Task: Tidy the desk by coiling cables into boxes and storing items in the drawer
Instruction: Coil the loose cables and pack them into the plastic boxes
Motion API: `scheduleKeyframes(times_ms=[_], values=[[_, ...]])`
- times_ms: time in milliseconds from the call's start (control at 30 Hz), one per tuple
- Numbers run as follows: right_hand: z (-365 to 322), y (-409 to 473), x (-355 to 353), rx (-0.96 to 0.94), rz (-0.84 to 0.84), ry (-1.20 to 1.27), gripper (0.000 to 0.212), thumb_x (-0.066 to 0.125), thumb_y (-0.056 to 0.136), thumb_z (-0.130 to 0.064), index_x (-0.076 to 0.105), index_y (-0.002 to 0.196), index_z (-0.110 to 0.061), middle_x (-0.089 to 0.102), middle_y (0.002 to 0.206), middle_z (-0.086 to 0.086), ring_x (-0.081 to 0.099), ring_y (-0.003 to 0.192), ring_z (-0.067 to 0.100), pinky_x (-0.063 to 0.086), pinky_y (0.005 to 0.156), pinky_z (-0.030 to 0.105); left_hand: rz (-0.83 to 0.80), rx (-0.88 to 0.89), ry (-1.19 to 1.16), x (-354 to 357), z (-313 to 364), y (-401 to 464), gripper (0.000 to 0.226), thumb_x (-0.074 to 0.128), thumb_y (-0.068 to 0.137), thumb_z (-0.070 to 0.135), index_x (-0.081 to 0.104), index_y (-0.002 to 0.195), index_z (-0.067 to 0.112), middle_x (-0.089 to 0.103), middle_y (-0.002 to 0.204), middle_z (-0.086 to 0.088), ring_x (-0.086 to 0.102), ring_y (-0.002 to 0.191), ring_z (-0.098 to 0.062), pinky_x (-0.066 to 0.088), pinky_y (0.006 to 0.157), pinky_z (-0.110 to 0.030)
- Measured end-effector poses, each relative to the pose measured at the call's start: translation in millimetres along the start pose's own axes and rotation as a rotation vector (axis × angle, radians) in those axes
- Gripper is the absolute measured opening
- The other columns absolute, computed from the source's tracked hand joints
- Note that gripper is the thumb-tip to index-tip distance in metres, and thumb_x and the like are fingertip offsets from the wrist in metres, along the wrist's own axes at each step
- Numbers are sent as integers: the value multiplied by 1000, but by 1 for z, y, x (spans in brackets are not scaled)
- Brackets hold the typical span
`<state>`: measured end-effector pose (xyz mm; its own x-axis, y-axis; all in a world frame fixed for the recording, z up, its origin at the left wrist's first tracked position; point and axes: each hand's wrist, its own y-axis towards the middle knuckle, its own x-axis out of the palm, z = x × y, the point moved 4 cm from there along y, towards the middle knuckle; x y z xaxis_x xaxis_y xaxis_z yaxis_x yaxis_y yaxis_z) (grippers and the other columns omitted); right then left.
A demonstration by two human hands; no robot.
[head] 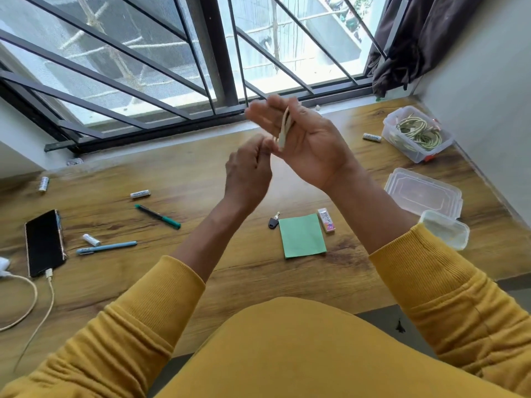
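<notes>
Above the middle of the wooden desk (201, 173) I hold both hands up. A short beige cable (284, 130) lies folded in a loop across the palm of my right hand (310, 147), between thumb and blurred fingers. My left hand (248, 170) is curled just below and pinches the cable's lower end. At the back right, a clear plastic box (391, 128) holds coiled beige cables (416, 133). An empty clear box (422, 193) and a lid (445, 229) lie nearer on the right.
Scattered on the desk are several batteries (140, 194), a green pen (157, 216), a blue pen (106, 247), a key (273, 221), a green notepad (302, 235) and an eraser (326, 220). A phone (44, 242) at the left is plugged into a beige charging cable (34, 297).
</notes>
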<state>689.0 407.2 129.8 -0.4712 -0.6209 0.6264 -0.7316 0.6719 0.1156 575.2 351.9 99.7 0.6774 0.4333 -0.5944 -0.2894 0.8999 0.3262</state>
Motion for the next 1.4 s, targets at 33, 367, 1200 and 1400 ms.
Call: scheduleKeyframes(times_ms=[33,367,1200,1400], values=[[1,1,-4,-15,43,14,37,26,117,-31,58,125,-16,71,133,3,56,141,23,47,95,40,-9,46,36,1,2,-4,28,46,110,29,68,92,26,65,72,17,62,72,-16,32,64,-35],[13,-3,-27,-143,481,-160,36,30,117,-22,55,136,-5,63,144,18,58,139,22,40,122,34,-22,430,237,-5,20,-16,23,66,104,26,79,117,13,82,93,-5,76,75,-20,60,66,-43],[29,6,1,49,340,-118,46,37,113,-27,55,146,-1,64,140,16,61,130,29,31,126,52,291,259,-40,-24,15,2,24,82,95,27,76,116,18,79,102,8,76,89,-5,63,69,-33],[38,3,-3,121,349,-21,56,25,113,-41,58,141,-6,69,138,10,65,123,19,30,126,43,242,260,147,-19,12,4,18,76,96,29,82,109,18,78,97,3,69,84,-11,54,72,-29]])
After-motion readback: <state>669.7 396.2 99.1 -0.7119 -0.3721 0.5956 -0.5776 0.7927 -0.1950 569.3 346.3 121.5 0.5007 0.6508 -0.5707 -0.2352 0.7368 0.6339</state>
